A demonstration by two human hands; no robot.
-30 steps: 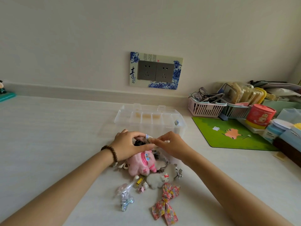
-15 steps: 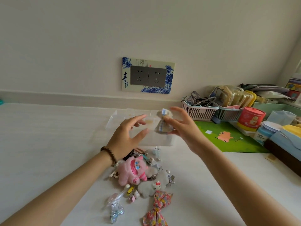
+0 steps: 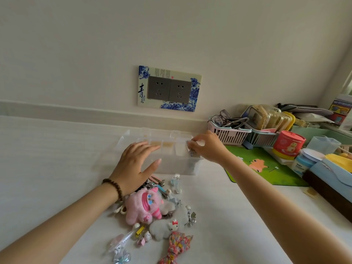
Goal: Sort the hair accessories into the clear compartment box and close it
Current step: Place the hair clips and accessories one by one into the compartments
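The clear compartment box (image 3: 167,167) stands open on the white table, its lid tipped back toward the wall. My right hand (image 3: 208,146) is over the box's right end, fingers pinched on a small pale blue-grey hair accessory (image 3: 192,153) held in the rightmost compartment. My left hand (image 3: 136,164) hovers with fingers spread over the box's front left, holding nothing. A pile of hair accessories lies in front of the box: a pink plush charm (image 3: 143,205), a white cat clip (image 3: 165,228), a floral bow (image 3: 176,248), a clear blue clip (image 3: 176,182) and several small metal clips.
A green mat (image 3: 266,166) lies right of the box. Behind it stand a pink basket (image 3: 227,135) with glasses, a teal basket (image 3: 262,137), a red tub (image 3: 288,144) and more containers. A wall socket (image 3: 169,88) is above the box.
My right hand carried the pale accessory from above the table down into the box's right end. My left hand opened and moved forward over the box.
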